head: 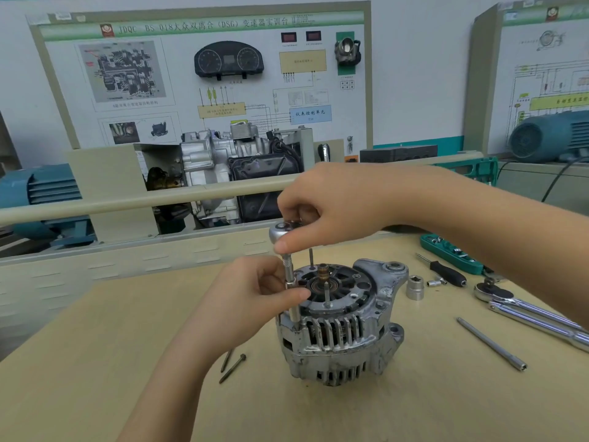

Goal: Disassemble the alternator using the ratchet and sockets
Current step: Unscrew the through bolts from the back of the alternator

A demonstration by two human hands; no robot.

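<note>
Fingers on a small chrome ratchet (284, 230) and its extension bar, working a through-bolt out of the grey cast-aluminium alternator (341, 327).

The right hand (331, 208) curls its fingers round the ratchet head, and the left hand (255, 288) pinches the slim steel extension bar (291, 282) just below it; the bar runs down past the fingers into the alternator's near-left edge, the alternator standing upright on the pale wooden table (95, 362). Two long dark bolts (233, 365) lie on the table below the left hand, so bolt removal looks under way. Two more bolts stand raised from the housing beside the fingers. Next likely needs short ratchet swings with the bar kept plumb.
</note>
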